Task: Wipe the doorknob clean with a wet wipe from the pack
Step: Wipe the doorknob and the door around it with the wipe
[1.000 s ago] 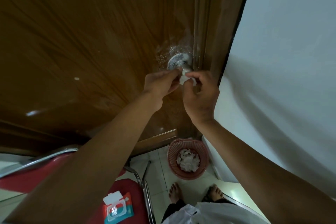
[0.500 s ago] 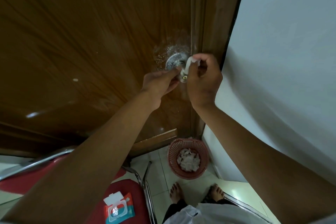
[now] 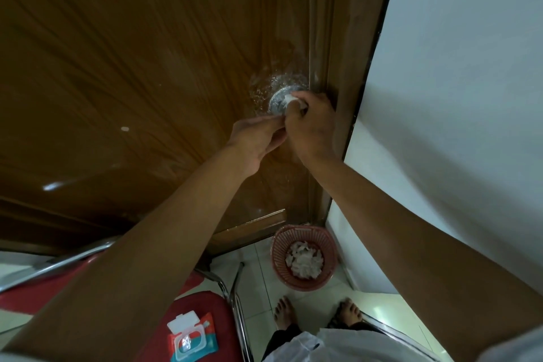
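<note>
The metal doorknob's round plate (image 3: 277, 103) shows on the brown wooden door (image 3: 147, 67), near its right edge. My right hand (image 3: 313, 126) is closed over the knob, pressing a white wet wipe (image 3: 292, 98) against it; the knob itself is hidden under the hand. My left hand (image 3: 258, 138) sits just left of it, fingertips pinched at the wipe's lower end beside the right hand. The wet wipe pack (image 3: 192, 338), red and teal with its white lid flipped up, lies on a red chair seat at the bottom.
A red chair (image 3: 205, 311) with chrome tubing stands at lower left. A pink plastic basket (image 3: 304, 257) holding used white wipes sits on the tiled floor by the door frame. A white wall (image 3: 455, 97) fills the right. My bare feet are below.
My right hand has moved up and over the knob, carrying the wipe from below the knob onto its top, and now covers it. My left hand has stayed beside it.
</note>
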`<act>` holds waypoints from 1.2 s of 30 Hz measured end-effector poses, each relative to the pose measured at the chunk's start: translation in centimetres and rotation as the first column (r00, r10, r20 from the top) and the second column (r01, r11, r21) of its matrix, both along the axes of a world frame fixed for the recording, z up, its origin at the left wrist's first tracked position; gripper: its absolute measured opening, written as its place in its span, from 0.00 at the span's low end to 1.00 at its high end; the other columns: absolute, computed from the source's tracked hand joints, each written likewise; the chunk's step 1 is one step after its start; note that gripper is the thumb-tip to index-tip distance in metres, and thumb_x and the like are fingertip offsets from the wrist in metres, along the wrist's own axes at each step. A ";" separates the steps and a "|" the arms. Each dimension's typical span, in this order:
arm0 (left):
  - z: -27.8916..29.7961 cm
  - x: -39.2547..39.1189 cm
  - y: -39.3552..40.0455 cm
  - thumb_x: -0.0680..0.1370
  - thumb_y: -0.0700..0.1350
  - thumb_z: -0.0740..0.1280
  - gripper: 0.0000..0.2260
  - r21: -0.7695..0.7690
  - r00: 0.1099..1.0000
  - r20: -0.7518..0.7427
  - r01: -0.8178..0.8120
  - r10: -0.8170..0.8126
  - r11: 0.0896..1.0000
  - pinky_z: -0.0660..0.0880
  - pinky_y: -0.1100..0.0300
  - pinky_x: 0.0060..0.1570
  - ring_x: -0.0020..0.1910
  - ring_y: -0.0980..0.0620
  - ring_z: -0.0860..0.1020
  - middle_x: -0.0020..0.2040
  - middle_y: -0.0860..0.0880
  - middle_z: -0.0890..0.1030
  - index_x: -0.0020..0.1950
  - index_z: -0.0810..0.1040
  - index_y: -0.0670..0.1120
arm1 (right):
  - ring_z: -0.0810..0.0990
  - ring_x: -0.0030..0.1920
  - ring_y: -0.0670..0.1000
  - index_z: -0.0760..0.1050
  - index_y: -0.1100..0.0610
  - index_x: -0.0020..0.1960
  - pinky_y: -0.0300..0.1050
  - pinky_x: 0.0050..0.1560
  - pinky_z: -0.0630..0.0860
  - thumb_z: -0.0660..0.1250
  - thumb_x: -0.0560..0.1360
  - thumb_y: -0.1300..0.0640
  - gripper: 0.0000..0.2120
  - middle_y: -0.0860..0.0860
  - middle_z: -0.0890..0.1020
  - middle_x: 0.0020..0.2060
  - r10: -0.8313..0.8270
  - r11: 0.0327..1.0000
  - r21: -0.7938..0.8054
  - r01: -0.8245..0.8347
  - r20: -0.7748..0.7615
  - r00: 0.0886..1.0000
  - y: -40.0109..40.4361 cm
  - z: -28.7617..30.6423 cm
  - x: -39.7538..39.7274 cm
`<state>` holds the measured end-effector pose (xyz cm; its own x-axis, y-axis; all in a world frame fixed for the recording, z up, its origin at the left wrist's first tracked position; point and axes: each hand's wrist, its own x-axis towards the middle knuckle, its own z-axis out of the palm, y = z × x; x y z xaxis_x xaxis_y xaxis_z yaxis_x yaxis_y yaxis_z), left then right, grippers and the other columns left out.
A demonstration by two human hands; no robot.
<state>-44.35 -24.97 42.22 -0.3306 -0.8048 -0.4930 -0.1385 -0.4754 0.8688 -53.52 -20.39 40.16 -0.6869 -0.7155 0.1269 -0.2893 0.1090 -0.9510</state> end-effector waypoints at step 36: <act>1.3 0.6 -0.2 0.76 0.37 0.72 0.06 -0.583 0.911 0.410 0.305 -0.052 0.753 0.80 0.66 0.47 0.46 0.57 0.84 0.46 0.49 0.87 0.51 0.86 0.45 | 0.81 0.39 0.44 0.79 0.54 0.47 0.35 0.33 0.75 0.69 0.75 0.54 0.04 0.46 0.82 0.39 -0.147 0.989 0.028 0.147 0.357 0.922 -1.8 -0.4 -0.5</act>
